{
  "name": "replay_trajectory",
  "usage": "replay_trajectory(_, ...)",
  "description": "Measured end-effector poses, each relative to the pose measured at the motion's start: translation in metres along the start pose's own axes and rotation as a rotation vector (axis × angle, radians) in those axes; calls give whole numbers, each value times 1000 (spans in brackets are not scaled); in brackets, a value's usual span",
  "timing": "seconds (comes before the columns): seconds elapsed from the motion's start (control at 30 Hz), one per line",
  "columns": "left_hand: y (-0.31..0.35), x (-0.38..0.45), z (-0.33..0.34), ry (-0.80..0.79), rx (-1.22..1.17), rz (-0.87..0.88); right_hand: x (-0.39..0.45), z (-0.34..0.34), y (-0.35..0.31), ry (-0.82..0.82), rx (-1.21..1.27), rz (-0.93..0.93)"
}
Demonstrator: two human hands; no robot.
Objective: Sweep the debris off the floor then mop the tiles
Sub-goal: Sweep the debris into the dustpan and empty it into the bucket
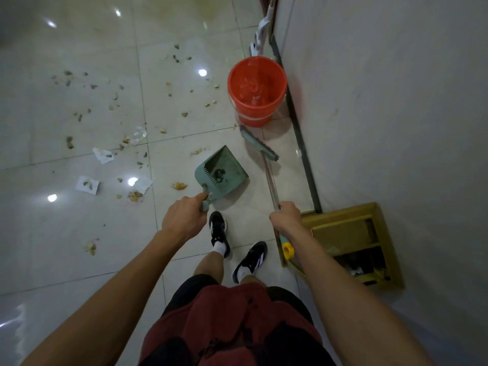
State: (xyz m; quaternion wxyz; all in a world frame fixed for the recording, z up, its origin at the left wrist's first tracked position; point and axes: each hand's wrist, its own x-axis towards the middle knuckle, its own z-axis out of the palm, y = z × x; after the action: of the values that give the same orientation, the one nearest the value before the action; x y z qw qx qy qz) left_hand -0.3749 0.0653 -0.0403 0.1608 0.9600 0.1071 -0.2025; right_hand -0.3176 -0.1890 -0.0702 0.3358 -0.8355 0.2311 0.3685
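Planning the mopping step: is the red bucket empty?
No, the red bucket standing by the wall holds water, whose rippled surface shows inside it.

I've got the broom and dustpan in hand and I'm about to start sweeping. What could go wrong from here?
The broom head sits right beside the red bucket, which seems to hold water; a wide stroke may knock it and wet the debris. The debris lies left of the dustpan, so sweeping away from the pan would probably spread it. The paper scraps may slide on the glossy tiles rather than enter the pan.
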Motion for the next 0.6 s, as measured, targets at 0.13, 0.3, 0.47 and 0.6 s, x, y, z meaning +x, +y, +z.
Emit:
replay_trajectory(0.13, -14, -8, -7, 49, -25, -52, 2, 16, -2, -37, 110, 53)
replay_trajectory(0.3, -35, -11, -11, 74, -42, -110, 18, 19, -10, 12, 104, 58)
replay_trajectory(0.47, -58, 0, -17, 62, -51, -147, 38, 28, -37, 38, 23, 26)
replay_trajectory(0.6, -83, 16, -27, 61, -73, -142, 61, 44, -72, 11, 1, 15)
